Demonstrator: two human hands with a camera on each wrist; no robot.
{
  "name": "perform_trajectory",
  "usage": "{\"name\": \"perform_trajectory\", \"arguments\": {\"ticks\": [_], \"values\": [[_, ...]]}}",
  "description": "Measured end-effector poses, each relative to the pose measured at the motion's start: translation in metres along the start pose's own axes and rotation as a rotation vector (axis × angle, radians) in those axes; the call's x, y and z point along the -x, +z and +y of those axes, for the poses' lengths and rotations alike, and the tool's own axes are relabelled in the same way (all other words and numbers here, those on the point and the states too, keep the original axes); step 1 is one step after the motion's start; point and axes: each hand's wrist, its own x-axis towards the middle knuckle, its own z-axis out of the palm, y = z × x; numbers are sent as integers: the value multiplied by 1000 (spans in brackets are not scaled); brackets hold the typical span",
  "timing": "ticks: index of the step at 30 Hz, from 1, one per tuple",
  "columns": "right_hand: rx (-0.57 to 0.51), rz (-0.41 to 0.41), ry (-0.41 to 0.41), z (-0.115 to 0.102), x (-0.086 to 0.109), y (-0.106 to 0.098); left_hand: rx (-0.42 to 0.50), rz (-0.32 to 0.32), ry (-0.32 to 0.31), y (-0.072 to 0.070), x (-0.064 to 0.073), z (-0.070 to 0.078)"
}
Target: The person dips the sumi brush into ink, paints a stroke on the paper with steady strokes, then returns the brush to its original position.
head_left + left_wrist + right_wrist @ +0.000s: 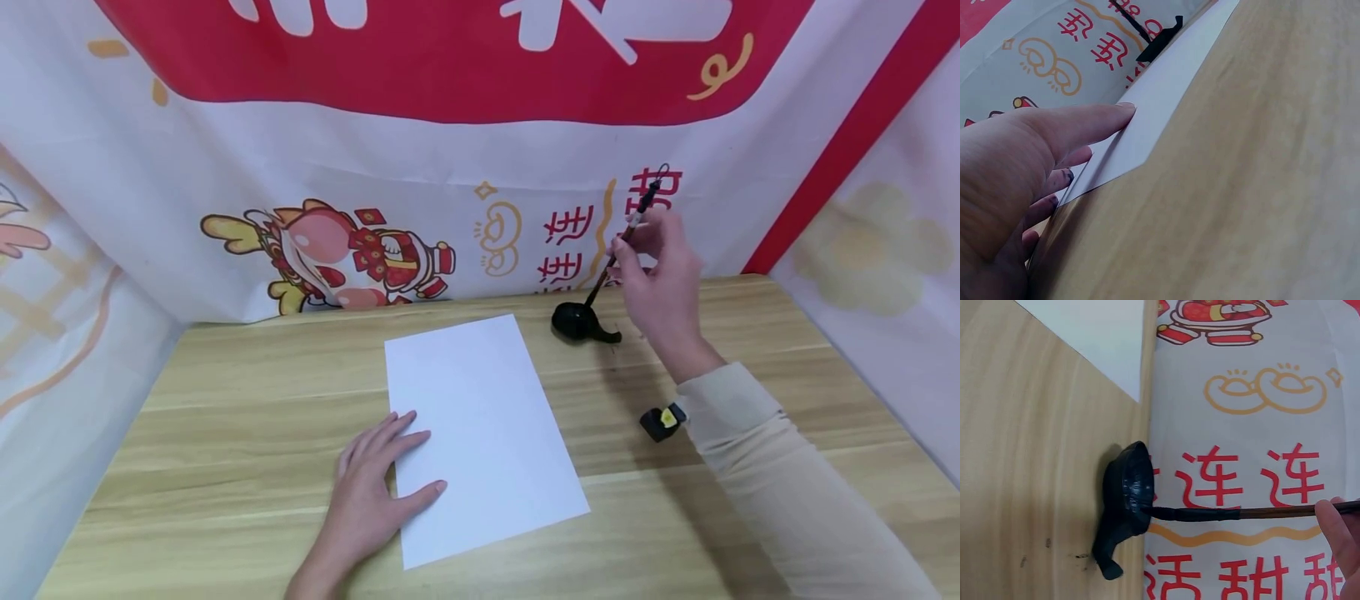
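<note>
Brush (1241,514) slants up off the far right corner of the white paper (487,442), its tip at the hollow of a black dish (573,321) just beyond that corner; depth of the tip inside cannot be told. Right hand (663,279), up and to the right of the paper: thumb and fingers closed in a pinch on the brush handle. Left hand (371,492), at the paper's left edge: fingers loosely extended and spread, thumb and fingertips resting on the sheet, nothing grasped. Paper lies flat, slightly askew, on the wood-grain tabletop (262,433). Small black object with a yellow patch (662,423): right of the paper, near the right sleeve (780,467). Printed cloth (420,158) hangs behind the paper.
</note>
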Motion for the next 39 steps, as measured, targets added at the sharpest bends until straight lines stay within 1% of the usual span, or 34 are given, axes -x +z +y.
{"name": "perform_trajectory", "arguments": {"ticks": [6, 11, 14, 18, 26, 31, 33, 35, 39], "values": [[-20, -25, 22, 4, 3, 4, 4, -7, -8, -1, 0, 0], [-23, 2, 35, 3, 2, 0, -2, -8, -13, -2, -1, 1], [-13, 21, 23, 1, 0, -3, -7, -10, -17, -2, -1, 2], [0, 25, 16, 0, 0, -3, -6, -9, -18, -2, -1, 2], [-33, 17, 77, 3, 4, -2, -5, -7, -11, -1, -1, 2], [22, 48, 34, 2, 2, -5, -9, -8, -13, -2, -1, 2], [27, 54, 20, 1, 2, -4, -11, -10, -15, -3, -1, 2], [12, 47, 24, 1, 2, -3, -11, -11, -17, -3, -1, 2], [-26, 23, 62, 3, 5, 3, -3, -16, -19, -3, -1, 2]]}}
